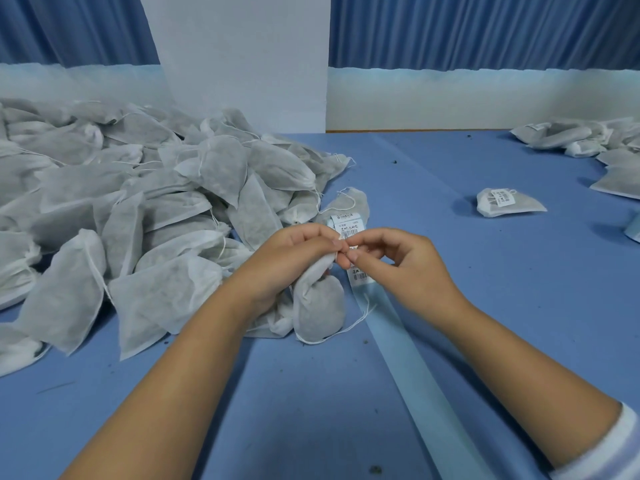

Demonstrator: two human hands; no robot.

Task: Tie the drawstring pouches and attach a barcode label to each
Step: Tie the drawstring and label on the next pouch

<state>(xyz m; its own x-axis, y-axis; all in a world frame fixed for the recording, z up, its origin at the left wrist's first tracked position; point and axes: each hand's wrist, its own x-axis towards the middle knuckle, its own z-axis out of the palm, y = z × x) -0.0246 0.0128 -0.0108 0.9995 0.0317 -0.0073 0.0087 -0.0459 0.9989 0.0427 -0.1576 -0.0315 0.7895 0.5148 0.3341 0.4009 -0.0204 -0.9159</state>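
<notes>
While the heap of pouches [121,202] sits left on the tabletop [467,289], your left hand [294,258] grips the neck of one pouch [320,306], its filled body hanging below your fist; your right hand [398,265], touching the left, pinches that same neck above the label strip [398,337].

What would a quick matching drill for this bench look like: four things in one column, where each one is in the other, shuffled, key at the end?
Things
1. pouch heap
2. held pouch
3. labelled pouch
4. label strip

Places
A. alone on the table, right of both hands
B. neck gripped by the left hand
C. piled on the table's left side
D. running from beneath the right hand toward the near edge

Pairs: 1-C, 2-B, 3-A, 4-D
</notes>
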